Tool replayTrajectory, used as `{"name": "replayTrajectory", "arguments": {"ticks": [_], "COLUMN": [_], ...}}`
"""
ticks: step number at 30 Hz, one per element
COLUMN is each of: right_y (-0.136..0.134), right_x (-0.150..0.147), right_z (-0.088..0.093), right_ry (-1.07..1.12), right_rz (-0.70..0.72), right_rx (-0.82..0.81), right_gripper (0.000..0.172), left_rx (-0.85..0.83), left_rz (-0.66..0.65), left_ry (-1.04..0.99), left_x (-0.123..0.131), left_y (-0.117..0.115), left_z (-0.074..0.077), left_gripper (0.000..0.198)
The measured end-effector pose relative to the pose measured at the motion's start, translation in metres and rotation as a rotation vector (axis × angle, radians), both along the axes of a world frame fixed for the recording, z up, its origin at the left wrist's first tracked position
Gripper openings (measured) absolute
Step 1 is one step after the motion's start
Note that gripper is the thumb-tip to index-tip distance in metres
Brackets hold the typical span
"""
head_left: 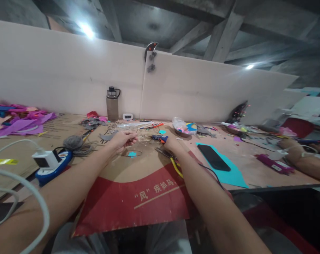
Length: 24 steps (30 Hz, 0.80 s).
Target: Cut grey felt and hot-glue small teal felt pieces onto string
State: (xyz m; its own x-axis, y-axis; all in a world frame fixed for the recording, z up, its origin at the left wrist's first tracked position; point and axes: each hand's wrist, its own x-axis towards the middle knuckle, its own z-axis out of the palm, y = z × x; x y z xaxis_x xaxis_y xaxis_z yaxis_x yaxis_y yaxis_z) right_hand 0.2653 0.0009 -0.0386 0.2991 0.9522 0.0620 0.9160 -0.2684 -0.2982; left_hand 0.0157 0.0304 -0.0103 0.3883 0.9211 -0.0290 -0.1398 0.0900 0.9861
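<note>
The right hand [172,144] grips a blue glue gun [163,138], its nozzle toward the left hand [126,139], whose fingers are bunched; whether they pinch anything, I cannot tell. Just nearer than the left hand, a teal cutout [132,154] lies on printed cardboard [117,208].

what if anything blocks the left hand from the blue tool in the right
Nothing visible stands between the left hand and the blue tool in the right hand; only pale bits lie low on the cardboard there.
</note>
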Motion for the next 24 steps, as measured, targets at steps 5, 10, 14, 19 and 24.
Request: {"name": "replayTrajectory", "arguments": {"ticks": [5, 10, 14, 19, 24], "right_y": [0.004, -0.003, -0.001, 0.003, -0.012], "right_x": [-0.003, -0.002, -0.003, -0.020, -0.039], "right_z": [0.002, 0.007, 0.011, 0.014, 0.022], "right_ry": [0.057, 0.241, 0.369, 0.802, 1.021], "right_rz": [-0.064, -0.065, -0.047, 0.061, 0.301], "right_rx": [0.012, 0.196, 0.355, 0.452, 0.403], "right_gripper": [0.025, 0.026, 0.031, 0.034, 0.028], "left_rx": [0.045, 0.132, 0.229, 0.206, 0.086], "left_rz": [0.099, 0.188, 0.299, 0.340, 0.267], "left_ry": [0.039, 0.136, 0.258, 0.256, 0.091], "left_x": [-0.005, -0.008, -0.009, -0.011, -0.009], "left_y": [0.006, 0.013, 0.014, 0.017, 0.016], "left_z": [-0.003, -0.009, -0.012, -0.015, -0.013], "left_gripper": [0.014, 0.016, 0.013, 0.012, 0.009]}}
